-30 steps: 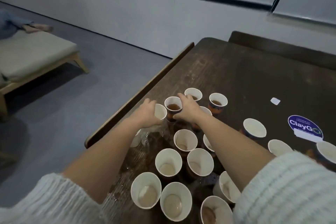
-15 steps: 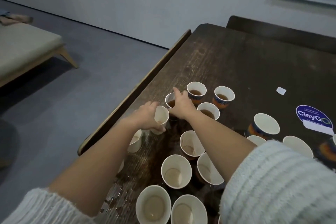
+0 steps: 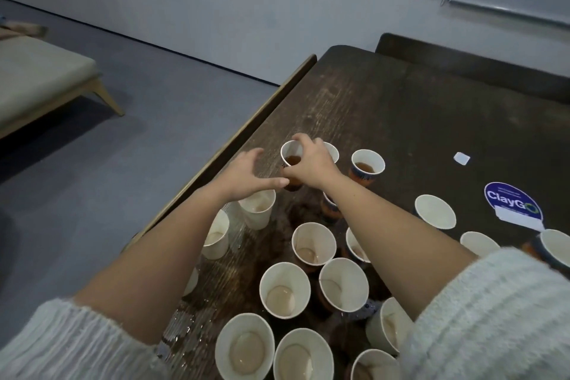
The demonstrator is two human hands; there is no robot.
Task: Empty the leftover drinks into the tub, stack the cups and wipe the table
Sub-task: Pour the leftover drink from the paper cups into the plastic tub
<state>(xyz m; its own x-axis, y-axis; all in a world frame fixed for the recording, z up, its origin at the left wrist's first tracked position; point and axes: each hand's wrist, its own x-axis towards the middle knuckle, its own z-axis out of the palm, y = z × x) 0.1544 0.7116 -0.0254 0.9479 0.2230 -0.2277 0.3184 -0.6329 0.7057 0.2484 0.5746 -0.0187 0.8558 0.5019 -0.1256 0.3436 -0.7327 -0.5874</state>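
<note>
Mostly the dark wooden worktop fills the view, with its right part cut off by the picture edge. On the left a low bench with a cushion stands on the grey floor, also cut off. Many paper cups stand on the worktop near the person; the nearest ones hold a pale rest of drink, and the arms hide some of them. A round blue sticker lies on the right. The right hand grips a cup with dark drink from above, fingers curled over the rim; this cup stands near the left edge of the worktop. The left hand is relaxed with spread fingers, just beside it, above a pale cup, holding nothing. Another cup with dark drink stands to the right, apart.
</note>
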